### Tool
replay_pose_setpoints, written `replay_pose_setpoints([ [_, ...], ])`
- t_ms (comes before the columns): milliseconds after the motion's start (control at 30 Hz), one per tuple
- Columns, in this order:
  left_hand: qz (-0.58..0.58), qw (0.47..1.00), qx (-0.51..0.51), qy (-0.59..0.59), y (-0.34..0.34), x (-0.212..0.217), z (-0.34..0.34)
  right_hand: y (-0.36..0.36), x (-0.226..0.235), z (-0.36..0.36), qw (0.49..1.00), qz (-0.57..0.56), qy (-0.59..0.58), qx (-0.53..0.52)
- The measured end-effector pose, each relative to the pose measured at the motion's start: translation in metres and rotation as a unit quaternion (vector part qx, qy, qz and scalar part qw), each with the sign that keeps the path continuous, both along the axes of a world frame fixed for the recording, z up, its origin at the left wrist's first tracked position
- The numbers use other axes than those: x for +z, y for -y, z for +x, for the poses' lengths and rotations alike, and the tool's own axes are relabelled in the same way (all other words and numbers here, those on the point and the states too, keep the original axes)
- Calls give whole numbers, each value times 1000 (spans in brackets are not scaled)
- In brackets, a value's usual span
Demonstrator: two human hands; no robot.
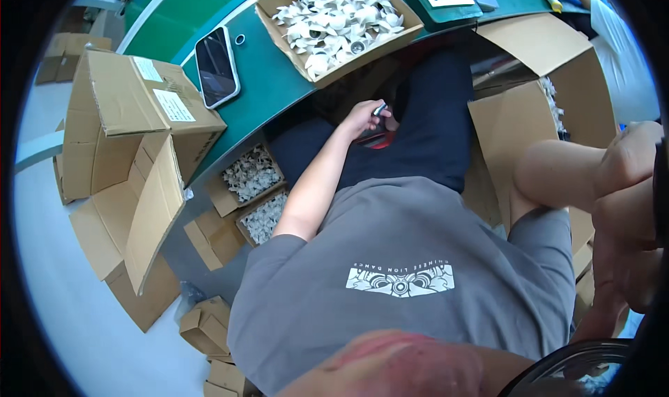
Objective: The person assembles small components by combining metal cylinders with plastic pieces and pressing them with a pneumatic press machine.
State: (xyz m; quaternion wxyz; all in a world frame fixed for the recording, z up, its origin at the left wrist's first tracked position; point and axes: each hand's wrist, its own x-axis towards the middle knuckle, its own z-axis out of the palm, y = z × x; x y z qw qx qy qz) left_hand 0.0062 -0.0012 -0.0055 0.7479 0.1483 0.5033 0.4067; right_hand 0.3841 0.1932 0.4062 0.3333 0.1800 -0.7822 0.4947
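Note:
My left hand [362, 118] rests over my lap, below the edge of the green table. Its fingers are closed on a small dark piece with a pale, shiny edge [380, 109], too small to name. My right arm is bent and raised, so my right hand [624, 181] looms large and close at the right rim. Its fingers run partly out of the picture beside a dark edge, and what they touch is hidden. Beyond my left hand, an open carton of white bladed plastic parts [338, 21] sits at the table's front edge.
On the green table [268, 94] lie a phone [217, 67] and a small ring [240, 40]. A large open cardboard box [132, 111] stands at the left. Small boxes of white parts [251, 174] sit below the table. Another open carton [516, 129] is at the right.

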Motion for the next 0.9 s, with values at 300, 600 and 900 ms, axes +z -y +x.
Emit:
replay_pose_setpoints([
  [300,0,1000,-3,13,-13,6,9,28,29,-22,999,0,11,41],
  [600,13,1000,-1,1,-1,16,3,82,36,-144,986,-60,-108,-112],
  [900,27,999,-16,-7,-1,21,6,92,-157,-203,860,32,434,-266],
])
